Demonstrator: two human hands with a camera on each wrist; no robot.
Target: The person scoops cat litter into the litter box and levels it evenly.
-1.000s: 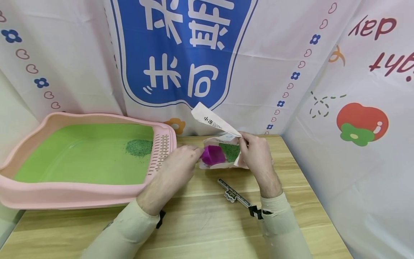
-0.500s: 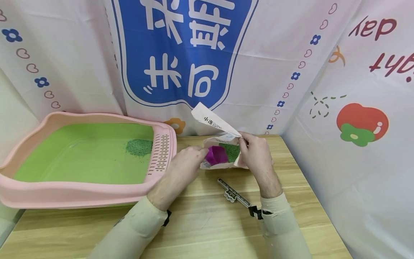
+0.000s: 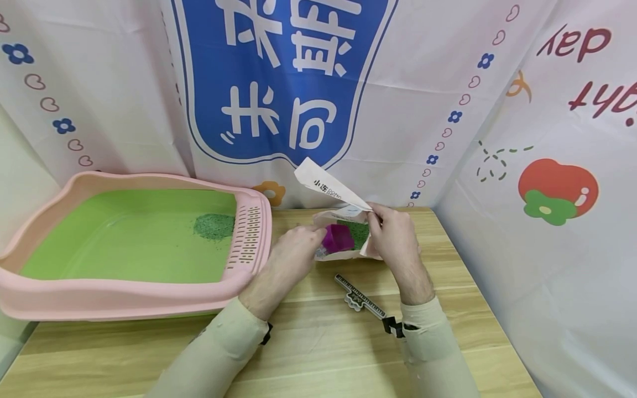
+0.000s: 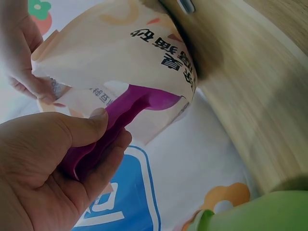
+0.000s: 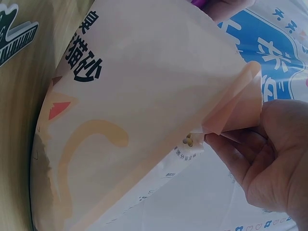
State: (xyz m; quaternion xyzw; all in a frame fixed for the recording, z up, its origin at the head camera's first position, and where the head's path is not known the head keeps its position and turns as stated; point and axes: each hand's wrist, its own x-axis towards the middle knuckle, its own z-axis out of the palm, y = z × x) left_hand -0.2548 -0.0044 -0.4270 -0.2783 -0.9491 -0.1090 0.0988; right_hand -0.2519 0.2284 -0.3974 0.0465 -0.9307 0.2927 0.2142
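Observation:
My left hand grips the handle of a purple scoop, thumb on one side and fingers curled round the other. The scoop's cup is inside the mouth of a pale cat litter bag lying on the table, beside green granules. In the left wrist view the bag's wall hides part of the cup. My right hand pinches the bag's upper edge between thumb and fingers, holding the mouth open; a folded white flap sticks up from that grip.
Left of the bag stands a large pink litter tray with a green floor, a slotted end and a small heap of green granules. A dark ruler-like strip hangs at the right wrist above the wooden table. Printed sheets cover the walls behind.
My left hand has moved right, carrying the purple scoop further into the bag toward the granules. My right hand has stayed in place on the bag's edge.

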